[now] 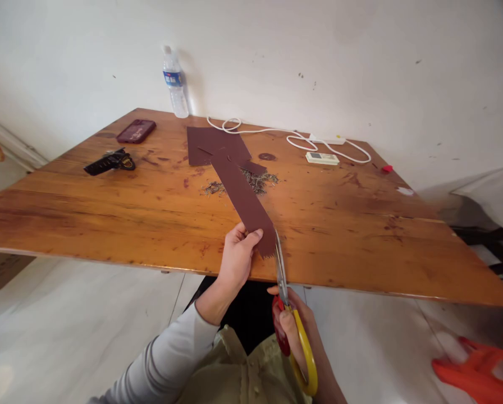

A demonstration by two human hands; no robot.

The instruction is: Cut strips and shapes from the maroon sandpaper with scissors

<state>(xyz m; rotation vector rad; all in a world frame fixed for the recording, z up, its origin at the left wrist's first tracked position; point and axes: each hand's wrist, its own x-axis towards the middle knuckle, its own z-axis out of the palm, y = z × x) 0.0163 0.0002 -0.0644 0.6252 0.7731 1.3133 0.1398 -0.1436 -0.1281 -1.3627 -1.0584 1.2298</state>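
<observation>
My left hand (237, 253) pinches the near end of a long brown strip (242, 193), thumb on top. The strip slants away to the back left over the table, and its near edge is cut into a fine fringe. My right hand (297, 325) is wrapped round the handles of scissors (281, 269), one handle red and one yellow. The blades point up and away, with their tips at the strip's right edge. Beyond, a larger brown sheet (205, 140) lies under the strip's far end, beside a heap of thin shreds (260, 180).
On the wooden table (339, 241) are a dark red phone (136, 131), a black object (110, 161), a plastic bottle (176, 90) by the wall, a white cable (268, 130) and a small white device (322, 159). An orange-red object (479, 370) is at the lower right.
</observation>
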